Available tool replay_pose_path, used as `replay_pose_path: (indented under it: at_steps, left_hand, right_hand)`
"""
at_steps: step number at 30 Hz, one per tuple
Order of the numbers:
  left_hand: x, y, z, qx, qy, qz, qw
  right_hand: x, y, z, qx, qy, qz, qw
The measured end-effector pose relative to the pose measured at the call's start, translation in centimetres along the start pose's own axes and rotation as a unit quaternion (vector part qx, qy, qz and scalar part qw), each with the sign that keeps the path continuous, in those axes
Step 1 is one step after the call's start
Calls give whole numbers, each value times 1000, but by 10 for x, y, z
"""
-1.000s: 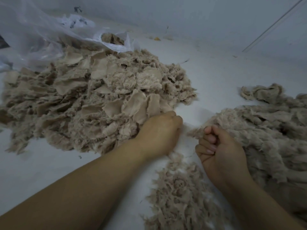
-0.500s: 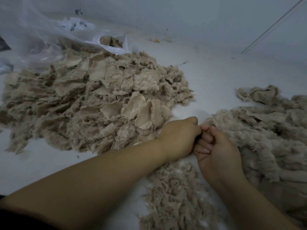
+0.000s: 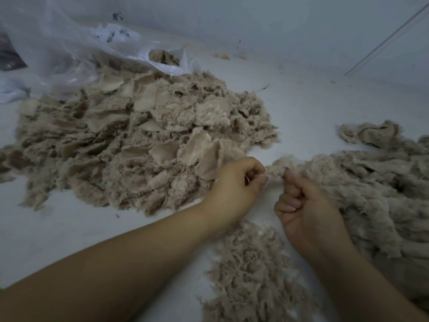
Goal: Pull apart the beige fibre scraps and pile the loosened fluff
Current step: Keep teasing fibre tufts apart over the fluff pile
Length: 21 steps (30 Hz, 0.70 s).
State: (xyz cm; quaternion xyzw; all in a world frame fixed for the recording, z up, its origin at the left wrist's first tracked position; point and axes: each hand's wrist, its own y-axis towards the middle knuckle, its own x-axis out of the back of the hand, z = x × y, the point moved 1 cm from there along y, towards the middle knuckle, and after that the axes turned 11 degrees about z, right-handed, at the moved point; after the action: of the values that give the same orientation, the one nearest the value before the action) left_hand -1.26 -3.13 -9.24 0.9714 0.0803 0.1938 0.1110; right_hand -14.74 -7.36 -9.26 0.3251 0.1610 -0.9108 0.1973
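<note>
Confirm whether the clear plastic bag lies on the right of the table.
No, the plastic bag lies at the far left, behind the big scrap pile.

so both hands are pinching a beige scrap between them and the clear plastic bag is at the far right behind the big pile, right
Not quite. The head view shows the left hand and right hand pinching a beige scrap between them, but the clear plastic bag lies at the far left behind the big pile, not the far right.
</note>
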Motion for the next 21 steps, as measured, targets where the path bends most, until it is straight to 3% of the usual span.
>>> replay_pose_path:
  at_steps: [2, 5, 9, 15, 17, 21]
  left_hand:
    - [-5, -2, 0, -2, -41, -16, 999]
    - [-9, -4, -1, -29, -13, -13, 999]
    - [-10, -5, -1, -16, 6, 36, 999]
    - [8, -3, -10, 96, -218, 129, 963]
    - [12, -2, -12, 81, -219, 133, 963]
    - [6, -4, -12, 4, -149, 67, 987]
  right_hand:
    - [-1, -1, 1, -2, -33, 28, 999]
    - [-2, -4, 1, 11, -61, 52, 997]
    - [-3, -5, 0, 24, -83, 64, 994]
    - [-5, -8, -2, 17, -110, 89, 990]
    - [-5, -8, -3, 15, -109, 85, 990]
    - [-6, -7, -3, 10, -102, 82, 991]
